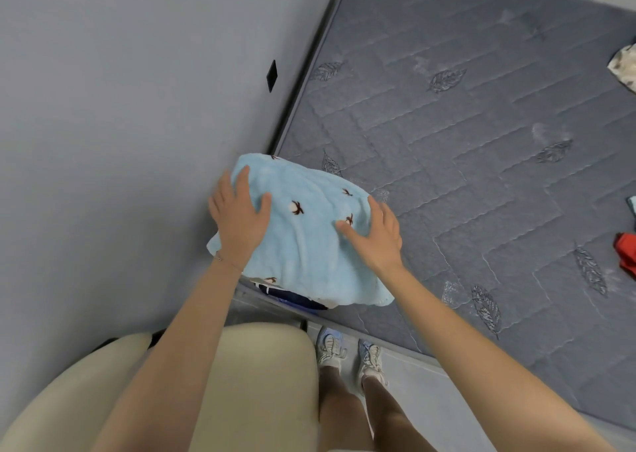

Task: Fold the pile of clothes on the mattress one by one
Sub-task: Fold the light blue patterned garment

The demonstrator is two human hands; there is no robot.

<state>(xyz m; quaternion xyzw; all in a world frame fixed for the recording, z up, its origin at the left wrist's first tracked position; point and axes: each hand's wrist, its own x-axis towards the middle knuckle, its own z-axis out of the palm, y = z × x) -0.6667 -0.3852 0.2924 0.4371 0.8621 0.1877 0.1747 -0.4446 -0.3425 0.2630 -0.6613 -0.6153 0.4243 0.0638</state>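
Here the left hand [237, 217] and right hand [375, 234] press flat, fingers spread, on the folded light-blue fleece [309, 248] at the mattress [481, 176] corner. Dark garments [296, 298] beneath it barely show. A red garment [627, 248] is cut off at the right edge.

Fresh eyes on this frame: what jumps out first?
The left hand and right hand lie on a fluffy light-blue cloth with brown sprigs, at the corner of the grey quilted mattress beside the wall. A crumpled red garment lies at the picture's right edge.
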